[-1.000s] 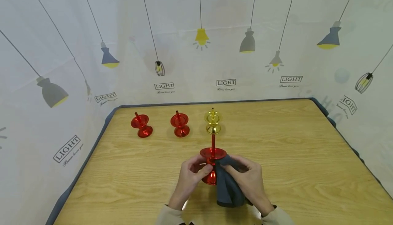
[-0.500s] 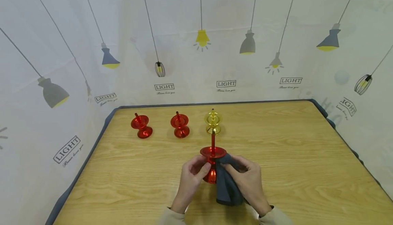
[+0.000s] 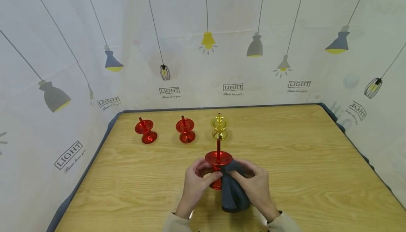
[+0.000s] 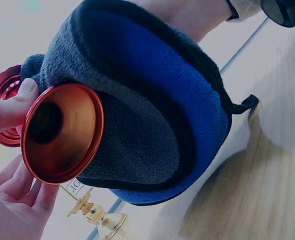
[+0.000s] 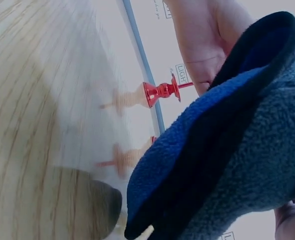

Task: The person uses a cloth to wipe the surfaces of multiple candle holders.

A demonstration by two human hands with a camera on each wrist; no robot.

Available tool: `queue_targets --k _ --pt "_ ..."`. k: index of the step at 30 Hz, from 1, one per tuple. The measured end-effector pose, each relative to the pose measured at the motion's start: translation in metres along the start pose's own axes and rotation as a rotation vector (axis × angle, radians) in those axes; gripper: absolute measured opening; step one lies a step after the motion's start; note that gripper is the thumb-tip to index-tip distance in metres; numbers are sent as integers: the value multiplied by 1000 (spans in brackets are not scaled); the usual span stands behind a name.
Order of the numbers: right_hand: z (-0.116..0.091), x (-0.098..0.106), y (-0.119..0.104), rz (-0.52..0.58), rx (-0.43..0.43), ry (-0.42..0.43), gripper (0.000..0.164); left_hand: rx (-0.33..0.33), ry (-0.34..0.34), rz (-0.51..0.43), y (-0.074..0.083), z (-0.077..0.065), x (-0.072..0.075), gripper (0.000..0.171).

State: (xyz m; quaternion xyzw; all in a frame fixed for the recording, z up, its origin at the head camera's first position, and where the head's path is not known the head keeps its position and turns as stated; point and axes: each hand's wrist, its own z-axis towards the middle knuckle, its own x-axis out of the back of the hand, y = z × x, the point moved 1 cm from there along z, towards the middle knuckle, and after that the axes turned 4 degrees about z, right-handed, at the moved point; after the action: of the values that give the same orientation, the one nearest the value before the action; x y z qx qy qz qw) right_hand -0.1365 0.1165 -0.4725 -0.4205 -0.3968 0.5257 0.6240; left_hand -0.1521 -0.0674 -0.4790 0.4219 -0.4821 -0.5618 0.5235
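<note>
In the head view my left hand (image 3: 196,181) grips a red metallic candle holder (image 3: 219,158) by its stem, with the thumb across the front. The holder stands upright, its thin spike pointing up. My right hand (image 3: 256,184) pinches a dark blue-grey cloth (image 3: 233,195) against the holder's right side, just below the dish, and the cloth hangs down in folds. The left wrist view shows the holder's hollow base (image 4: 67,132) from below, lifted off the table. In the right wrist view the cloth (image 5: 252,145) hides most of the right hand.
Along the back of the wooden table (image 3: 301,161) stand two red candle holders, one at the far left (image 3: 146,130) and another (image 3: 185,130) beside it. To their right is a gold candle holder (image 3: 219,128). A lamp-printed white curtain (image 3: 203,66) encloses the table.
The held candle holder and both hands have shifted very slightly left. My left thumb reaches further across the stem now. The cloth keeps its place against the holder.
</note>
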Motion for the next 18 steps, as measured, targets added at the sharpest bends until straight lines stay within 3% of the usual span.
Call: queue_targets --k 7,12,15,18 --pt "2 2 2 25 -51 -18 28 -40 -104 -38 2 0 5 31" --pt "2 4 2 55 -39 -37 28 24 -182 -104 1 0 9 36" --pt "2 6 2 63 -62 -50 29 40 -188 -108 -1 -1 9 35" --pt "3 7 2 61 -96 -48 29 14 -135 -59 -2 -1 6 30"
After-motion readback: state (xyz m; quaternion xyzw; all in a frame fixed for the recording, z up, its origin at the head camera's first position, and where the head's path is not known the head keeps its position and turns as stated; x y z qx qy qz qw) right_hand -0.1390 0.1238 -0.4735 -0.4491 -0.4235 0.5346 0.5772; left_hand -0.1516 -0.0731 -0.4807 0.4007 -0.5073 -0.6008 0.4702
